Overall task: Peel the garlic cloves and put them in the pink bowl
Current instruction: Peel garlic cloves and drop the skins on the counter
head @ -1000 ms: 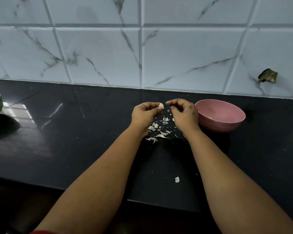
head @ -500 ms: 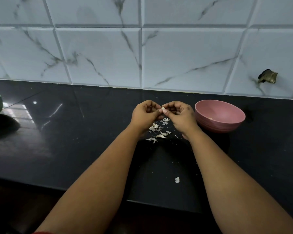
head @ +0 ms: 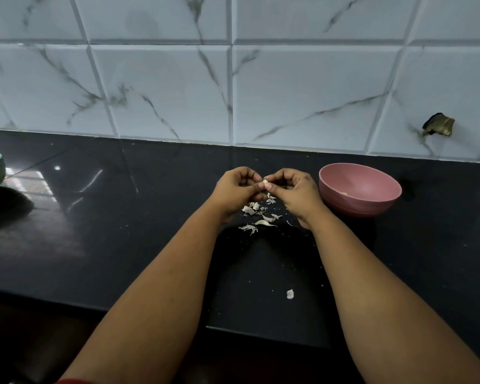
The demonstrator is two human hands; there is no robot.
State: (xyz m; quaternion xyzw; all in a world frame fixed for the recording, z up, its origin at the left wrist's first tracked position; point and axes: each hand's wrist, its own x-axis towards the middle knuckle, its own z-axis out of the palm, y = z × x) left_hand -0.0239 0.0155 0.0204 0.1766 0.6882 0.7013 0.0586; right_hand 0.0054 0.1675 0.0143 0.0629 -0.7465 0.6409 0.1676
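1. A small garlic clove (head: 265,181) is pinched between the fingertips of both hands, which are held together above the black table (head: 122,231). The left hand (head: 237,189) is curled, with thumb and forefinger closed on the clove; the right hand (head: 291,189) is likewise curled, its fingertips meeting the clove from the other side.

2. The clove is held just left of the pink bowl (head: 360,189), not yet in it. Something pale is seen low inside the bowl, though it is too small to be identified with certainty.

3. A scatter of peeled skins (head: 257,214) lies on the table directly beneath the hands, and one stray flake (head: 290,294) lies nearer the table's front edge.

4. Risk: the clove is small and gripped only at the fingertips, so it could be squeezed out and dropped among the skins or off the front edge.

5. Risk: skin fragments clinging to the clove or fingers could be carried into the bowl if the clove is transferred before it is fully bare.

6. Risk: the bowl stands close beside the right wrist, so it could be knocked by a careless sideways movement.

7. Compared with a second ago, when the hands were slightly apart and the clove was held by the left alone, the hands have been brought together on it. The bowl and the skins are unmoved.
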